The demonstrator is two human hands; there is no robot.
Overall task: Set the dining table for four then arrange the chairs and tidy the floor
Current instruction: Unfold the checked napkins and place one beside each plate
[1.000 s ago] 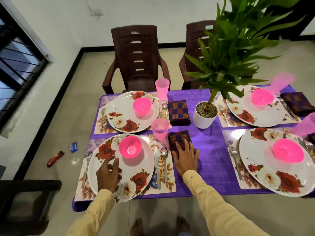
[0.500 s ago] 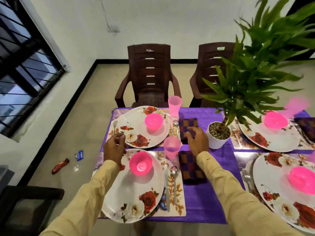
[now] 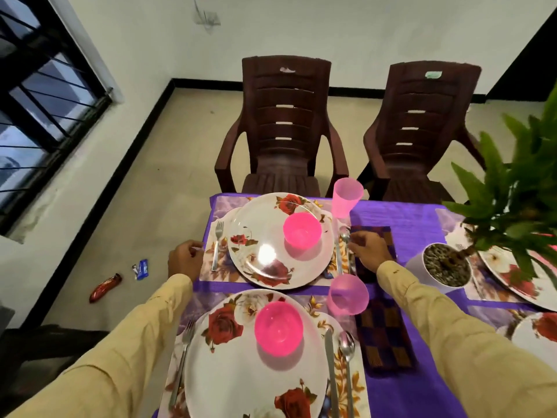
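Observation:
On the purple tablecloth (image 3: 407,215) lie floral placemats with white rose-patterned plates. The far plate (image 3: 265,245) carries a pink bowl (image 3: 302,229), with a fork (image 3: 218,245) on its left, a spoon (image 3: 344,233) and pink cup (image 3: 346,200) on its right. My left hand (image 3: 185,260) pinches the left edge of the far placemat (image 3: 208,271). My right hand (image 3: 369,251) lies over the checked napkin (image 3: 384,233), fingers curled at the placemat's right edge beside the spoon. The near plate (image 3: 241,372) holds another pink bowl (image 3: 278,327).
Two brown plastic chairs (image 3: 283,125) (image 3: 422,125) stand at the table's far side. A potted plant (image 3: 422,267) sits right of my right hand. A red wrapper (image 3: 105,288) and a blue wrapper (image 3: 141,268) lie on the floor at left. A dark chair (image 3: 30,342) is at lower left.
Both hands have moved from the near setting forward to the far setting, one to each side of its placemat. My view has tilted up and leaned in over the table.

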